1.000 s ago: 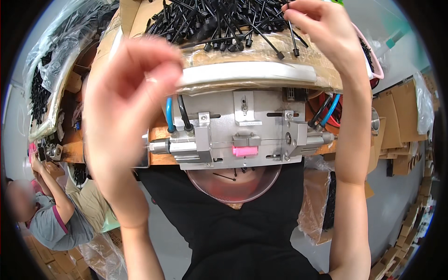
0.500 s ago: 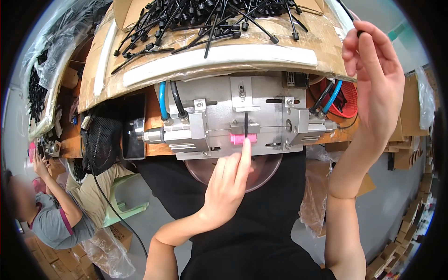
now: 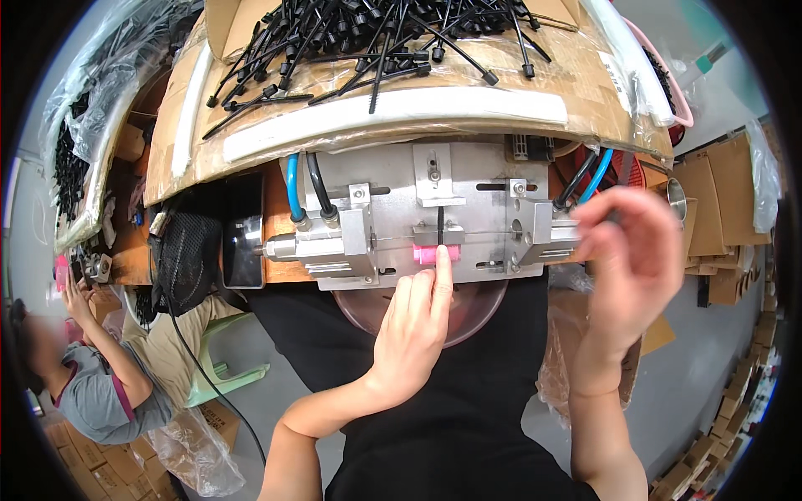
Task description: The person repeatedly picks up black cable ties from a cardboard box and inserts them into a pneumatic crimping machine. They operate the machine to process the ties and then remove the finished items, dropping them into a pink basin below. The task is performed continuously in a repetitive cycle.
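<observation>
The black rod [image 3: 440, 224] pointed lengthwise forward from the left hand [image 3: 409, 326], index outstretched, unpinching. The blurred right hand [image 3: 642, 263]: grip indiscernible. A metal plate [image 3: 486, 207] lay beneath, cardboard [image 3: 745, 196] rightward.

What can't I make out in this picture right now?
All in the head view:
Right hand: blurred, so whether it holds anything is unclear.
Black stick: its near end is hidden by the left hand.
Bowl: part of its inside is hidden by the left hand and the metal plate.
Pile of black sticks: cut off by the top edge.
</observation>
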Demonstrator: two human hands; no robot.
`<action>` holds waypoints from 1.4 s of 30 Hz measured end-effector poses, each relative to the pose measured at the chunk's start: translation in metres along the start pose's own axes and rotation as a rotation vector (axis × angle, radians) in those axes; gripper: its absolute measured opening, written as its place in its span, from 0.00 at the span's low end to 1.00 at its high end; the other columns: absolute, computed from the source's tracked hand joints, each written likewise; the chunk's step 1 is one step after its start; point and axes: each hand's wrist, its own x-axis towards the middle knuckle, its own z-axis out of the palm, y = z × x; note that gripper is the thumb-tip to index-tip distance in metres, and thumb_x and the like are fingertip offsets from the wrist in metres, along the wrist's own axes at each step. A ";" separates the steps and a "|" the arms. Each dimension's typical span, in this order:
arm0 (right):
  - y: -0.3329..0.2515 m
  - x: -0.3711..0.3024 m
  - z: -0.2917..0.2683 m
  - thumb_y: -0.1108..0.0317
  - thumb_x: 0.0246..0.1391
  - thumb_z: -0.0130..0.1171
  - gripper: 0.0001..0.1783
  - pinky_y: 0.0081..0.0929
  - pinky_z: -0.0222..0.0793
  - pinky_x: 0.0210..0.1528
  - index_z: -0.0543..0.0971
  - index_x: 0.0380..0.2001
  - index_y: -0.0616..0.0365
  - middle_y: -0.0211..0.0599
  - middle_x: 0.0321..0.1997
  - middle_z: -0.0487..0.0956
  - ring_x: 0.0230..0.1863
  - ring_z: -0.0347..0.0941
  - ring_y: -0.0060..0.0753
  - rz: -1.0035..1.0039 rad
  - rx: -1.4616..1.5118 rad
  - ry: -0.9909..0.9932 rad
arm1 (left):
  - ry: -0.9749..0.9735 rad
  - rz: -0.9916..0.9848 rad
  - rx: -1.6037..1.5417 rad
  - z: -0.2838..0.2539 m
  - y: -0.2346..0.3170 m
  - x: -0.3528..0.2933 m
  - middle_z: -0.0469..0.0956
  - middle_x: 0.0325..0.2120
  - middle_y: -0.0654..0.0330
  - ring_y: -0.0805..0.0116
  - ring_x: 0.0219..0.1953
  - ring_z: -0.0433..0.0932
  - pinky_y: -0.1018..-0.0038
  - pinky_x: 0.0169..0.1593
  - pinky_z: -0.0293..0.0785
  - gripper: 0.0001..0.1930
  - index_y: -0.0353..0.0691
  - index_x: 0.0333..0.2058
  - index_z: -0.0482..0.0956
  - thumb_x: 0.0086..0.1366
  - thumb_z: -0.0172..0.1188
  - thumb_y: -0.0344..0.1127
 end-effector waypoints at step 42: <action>0.047 0.163 -0.005 0.73 0.51 0.61 0.06 0.37 0.69 0.40 0.79 0.34 0.60 0.43 0.32 0.78 0.35 0.75 0.49 -0.556 -1.142 -0.092 | 0.218 0.388 0.112 -0.102 -0.056 0.169 0.75 0.31 0.54 0.54 0.34 0.76 0.65 0.37 0.72 0.06 0.35 0.34 0.78 0.59 0.63 0.31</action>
